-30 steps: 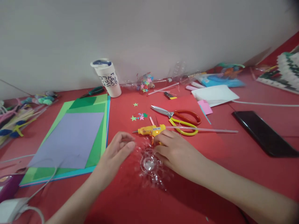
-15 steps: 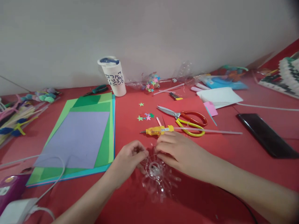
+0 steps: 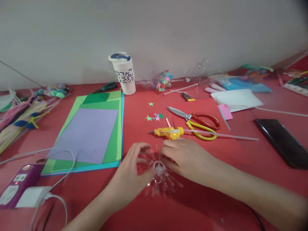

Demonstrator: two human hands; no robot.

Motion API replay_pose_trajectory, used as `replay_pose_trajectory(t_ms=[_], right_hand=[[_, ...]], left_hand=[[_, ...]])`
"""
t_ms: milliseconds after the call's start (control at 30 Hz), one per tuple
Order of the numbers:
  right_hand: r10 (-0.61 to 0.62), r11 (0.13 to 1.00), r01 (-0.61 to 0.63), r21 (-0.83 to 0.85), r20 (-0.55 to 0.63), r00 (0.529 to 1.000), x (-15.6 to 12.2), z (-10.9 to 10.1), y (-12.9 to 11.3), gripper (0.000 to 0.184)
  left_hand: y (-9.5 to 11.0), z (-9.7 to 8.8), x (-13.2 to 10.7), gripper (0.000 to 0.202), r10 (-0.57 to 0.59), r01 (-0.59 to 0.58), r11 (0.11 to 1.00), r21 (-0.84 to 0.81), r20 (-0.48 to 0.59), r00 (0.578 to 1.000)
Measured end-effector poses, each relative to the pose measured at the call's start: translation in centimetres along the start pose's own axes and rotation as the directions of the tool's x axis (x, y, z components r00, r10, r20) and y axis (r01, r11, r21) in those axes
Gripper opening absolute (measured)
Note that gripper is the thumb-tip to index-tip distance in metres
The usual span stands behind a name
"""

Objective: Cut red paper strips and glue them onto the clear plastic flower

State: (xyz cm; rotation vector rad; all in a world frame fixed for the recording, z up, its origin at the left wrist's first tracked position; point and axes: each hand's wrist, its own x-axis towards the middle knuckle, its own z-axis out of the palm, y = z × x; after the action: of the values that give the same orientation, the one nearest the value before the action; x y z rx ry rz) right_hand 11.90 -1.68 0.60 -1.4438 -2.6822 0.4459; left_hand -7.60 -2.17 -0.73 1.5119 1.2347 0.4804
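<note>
A clear plastic piece (image 3: 159, 175), cut into many strips that fan out from a ring-shaped middle, lies between my two hands. My left hand (image 3: 134, 171) is at its left side, fingers apart from the thumb; the thumb is blurred and reaches the edge of the plastic. My right hand (image 3: 183, 157) has curled fingers at the upper right strips and seems to pinch them, though the fingertips are partly hidden. Just beyond my right hand lies a yellow glue gun (image 3: 169, 132) with a long clear glue stick (image 3: 231, 136) in its back.
Scissors (image 3: 204, 123), small paper stars (image 3: 156, 117) and a box cutter (image 3: 187, 97) lie beyond the glue gun. Coloured paper sheets (image 3: 89, 134) and a purple power strip (image 3: 20, 184) are at left. A white cup (image 3: 126, 77) stands at the back. A black phone (image 3: 281, 142) lies at right.
My left hand has loosened its pinch, and its fingers have spread away from the thumb. My right hand stays at the plastic piece. The whole view has shifted slightly.
</note>
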Motion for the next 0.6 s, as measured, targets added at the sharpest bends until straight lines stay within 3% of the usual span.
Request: replay_pose_trajectory(t_ms=[133, 333, 400, 600], right_hand=[[0.019, 0.999, -0.018, 0.031, -0.039, 0.999, -0.6, 0.6, 0.8, 0.011], [0.080, 0.968, -0.070, 0.242, -0.030, 0.996, -1.4, 0.3, 1.4, 0.008], [0.114, 0.931, -0.095, 0.354, -0.035, 0.993, -1.6, 0.1, 1.5, 0.016], [0.080, 0.894, -0.023, 0.447, -0.109, 0.991, -1.7, 0.2, 1.6, 0.016]], left_hand=[[-0.2, 0.1, -0.7, 0.059, 0.021, -0.018, 0.999, -0.031, 0.109, 0.994], [-0.5, 0.9, 0.0, 0.051, -0.099, 0.124, 0.968, -0.217, 0.120, 0.988], [-0.4, 1.1, 0.2, 0.049, -0.110, 0.133, 0.958, -0.254, 0.103, 0.989], [-0.5, 1.6, 0.0, 0.045, -0.095, 0.109, 0.973, -0.204, 0.080, 0.992]])
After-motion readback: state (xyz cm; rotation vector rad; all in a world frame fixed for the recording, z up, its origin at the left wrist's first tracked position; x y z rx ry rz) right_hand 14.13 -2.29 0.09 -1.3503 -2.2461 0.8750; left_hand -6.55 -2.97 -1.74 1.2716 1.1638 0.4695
